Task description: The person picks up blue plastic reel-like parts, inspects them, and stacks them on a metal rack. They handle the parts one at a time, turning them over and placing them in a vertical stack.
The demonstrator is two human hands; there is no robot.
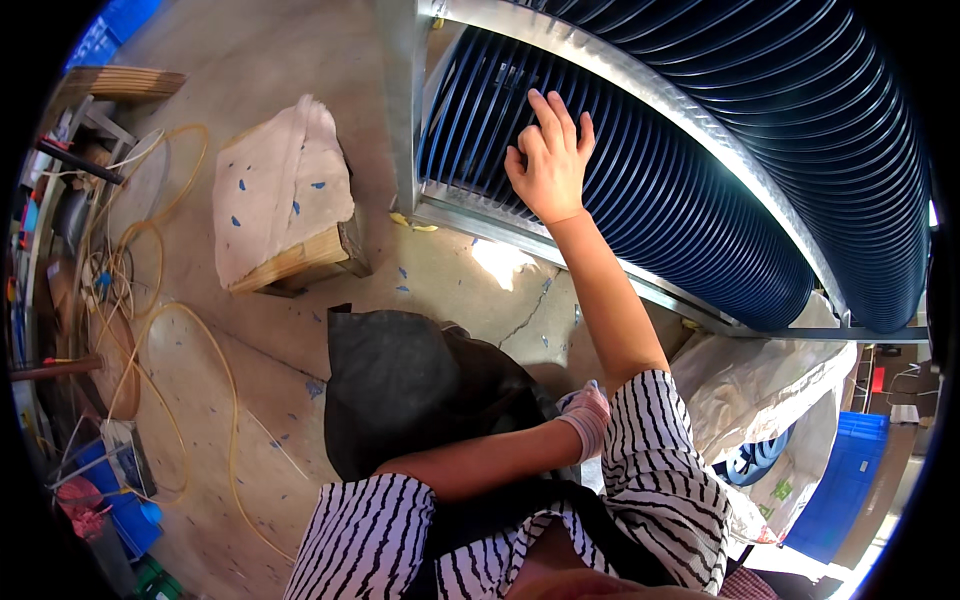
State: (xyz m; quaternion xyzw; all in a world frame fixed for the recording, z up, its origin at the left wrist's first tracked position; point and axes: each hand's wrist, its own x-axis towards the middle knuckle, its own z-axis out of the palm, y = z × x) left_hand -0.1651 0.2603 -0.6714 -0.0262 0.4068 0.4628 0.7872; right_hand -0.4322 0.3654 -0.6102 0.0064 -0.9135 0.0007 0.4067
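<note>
My right hand (552, 160) is bare and reaches up over a long row of thin dark-blue curved ribs (650, 200), set side by side in a metal frame. Its fingers are apart and stretched toward the left end of the row. The fingertips lie over the ribs; whether they press on them I cannot tell. My left hand (585, 412), in a pinkish-white glove, is low in front of my body, beside a black apron (400, 380). Its fingers are mostly hidden, and nothing in them can be made out.
A second row of dark ribs (800, 130) rises behind a bright metal rail (660, 85). At left stands a wooden stool (290, 260) with a cloth-like cover (285, 190). Yellow hose (235, 420) loops over the floor. Plastic sacking (760, 380) and a blue bin (850, 470) are at right.
</note>
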